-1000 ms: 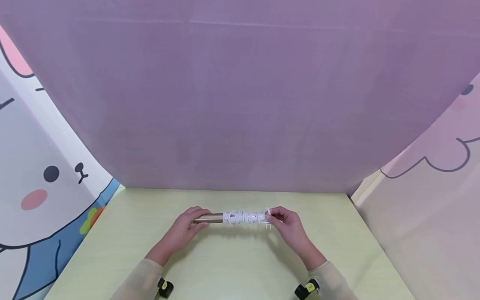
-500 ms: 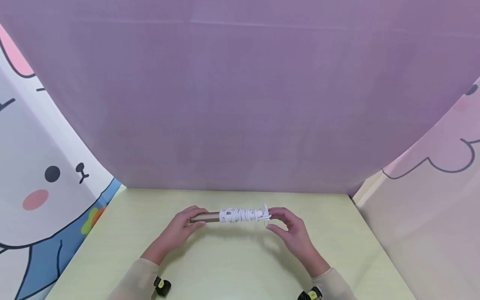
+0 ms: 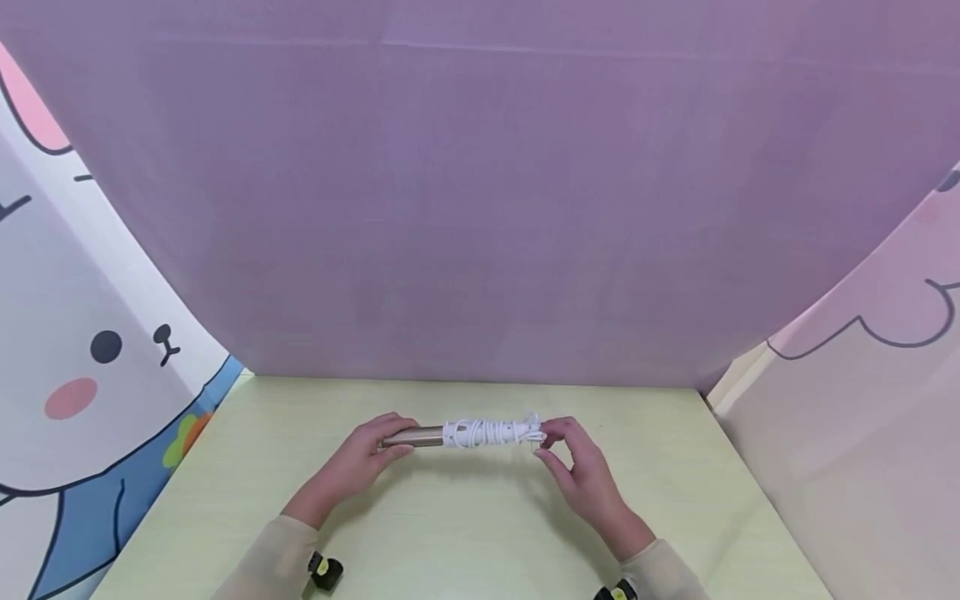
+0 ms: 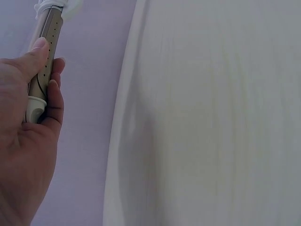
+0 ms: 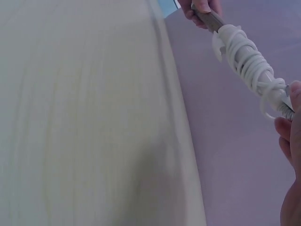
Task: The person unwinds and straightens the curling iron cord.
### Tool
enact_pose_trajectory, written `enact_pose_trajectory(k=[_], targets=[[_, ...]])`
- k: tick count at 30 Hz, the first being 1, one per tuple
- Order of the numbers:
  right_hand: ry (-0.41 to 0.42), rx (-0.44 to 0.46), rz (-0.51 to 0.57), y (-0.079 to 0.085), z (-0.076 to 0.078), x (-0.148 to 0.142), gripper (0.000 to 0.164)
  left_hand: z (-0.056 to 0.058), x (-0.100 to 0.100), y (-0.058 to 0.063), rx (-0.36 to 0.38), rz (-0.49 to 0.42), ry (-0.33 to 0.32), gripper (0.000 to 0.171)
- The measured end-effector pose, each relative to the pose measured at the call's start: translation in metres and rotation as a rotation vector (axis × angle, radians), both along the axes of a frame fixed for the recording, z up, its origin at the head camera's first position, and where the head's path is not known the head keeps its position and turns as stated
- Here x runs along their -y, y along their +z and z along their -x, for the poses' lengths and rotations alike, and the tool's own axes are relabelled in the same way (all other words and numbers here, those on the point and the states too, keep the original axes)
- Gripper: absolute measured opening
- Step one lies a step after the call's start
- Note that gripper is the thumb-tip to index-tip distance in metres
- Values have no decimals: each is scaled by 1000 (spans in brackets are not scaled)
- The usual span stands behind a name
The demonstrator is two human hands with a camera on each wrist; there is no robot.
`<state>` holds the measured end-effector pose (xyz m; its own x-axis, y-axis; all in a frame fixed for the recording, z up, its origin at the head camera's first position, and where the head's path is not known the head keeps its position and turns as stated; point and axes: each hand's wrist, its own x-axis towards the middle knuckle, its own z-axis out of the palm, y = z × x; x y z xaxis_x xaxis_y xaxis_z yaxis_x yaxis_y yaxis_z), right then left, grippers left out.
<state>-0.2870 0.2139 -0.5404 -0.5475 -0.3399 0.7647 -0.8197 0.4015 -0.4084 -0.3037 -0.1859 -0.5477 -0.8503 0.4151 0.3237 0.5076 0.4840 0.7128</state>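
Observation:
A curling iron [image 3: 420, 437] with a bronze metal barrel is held level above the table. Its white handle [image 5: 227, 34] is wound with several turns of white power cord [image 3: 487, 432]. My left hand [image 3: 358, 460] grips the barrel, thumb on the near side; the left wrist view shows the thumb lying along a row of small holes, near the white tip [image 4: 35, 109]. My right hand [image 3: 588, 471] is at the handle's far end, thumb and fingers bent around the cord there. Thin plug prongs [image 3: 532, 446] hang just under that end.
Below the hands lies a pale wood-grain table [image 3: 465, 533]. A purple panel [image 3: 480, 208] rises at its back edge, with cartoon-printed sheets [image 3: 127, 400] at left and right. Each wrist wears a small black camera [image 3: 327, 572].
My right thumb lifted away from the cord, then came back in toward the handle's end. The curling iron shifted slightly left and partly back. My left hand keeps its grip.

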Motion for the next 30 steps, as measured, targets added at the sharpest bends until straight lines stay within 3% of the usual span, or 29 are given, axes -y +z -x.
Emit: enact_pose_trajectory(k=[5,12,21,30], targets=[[-30,-34,15,-3,1,1,42,0,-3,1,-15,-5,-7,31],[-47,-109,41,1,7,-6,35,-1,-2,2,21,-12,-4,31],[12,-44,-41,10,7,-13,65,1,2,1,39,-7,-16,34],[40,-48,-63,4,9,-10,51,2,2,0,40,-13,-25,34]])
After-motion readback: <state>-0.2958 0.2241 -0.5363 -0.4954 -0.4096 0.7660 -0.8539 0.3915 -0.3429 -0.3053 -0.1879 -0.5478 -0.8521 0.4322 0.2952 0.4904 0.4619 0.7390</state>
